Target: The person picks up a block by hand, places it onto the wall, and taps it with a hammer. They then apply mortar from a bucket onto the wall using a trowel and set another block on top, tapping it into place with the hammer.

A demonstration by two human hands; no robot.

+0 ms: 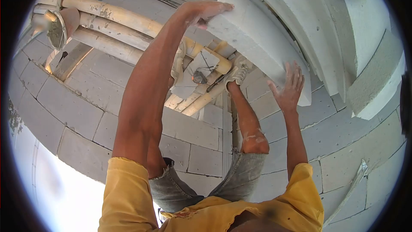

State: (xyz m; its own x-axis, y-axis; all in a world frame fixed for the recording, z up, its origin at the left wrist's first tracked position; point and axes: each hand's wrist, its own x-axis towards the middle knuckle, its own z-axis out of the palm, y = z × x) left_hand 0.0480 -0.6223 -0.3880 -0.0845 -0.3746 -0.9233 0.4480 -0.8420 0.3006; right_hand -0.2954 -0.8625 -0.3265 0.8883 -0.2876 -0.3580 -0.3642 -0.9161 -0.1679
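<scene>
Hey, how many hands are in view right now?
2: the left hand is on the upper end of a white block; the right hand, open, is at its lower end.

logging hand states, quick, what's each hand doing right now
Left hand: closed on one end of the white block.
Right hand: open, fingers spread at the block's other end; contact can't be told.

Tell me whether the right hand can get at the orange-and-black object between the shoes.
Probably yes: the right hand is open, fingers spread by the white block. The right leg stands between it and the orange-and-black object, so it would likely go around.
</scene>
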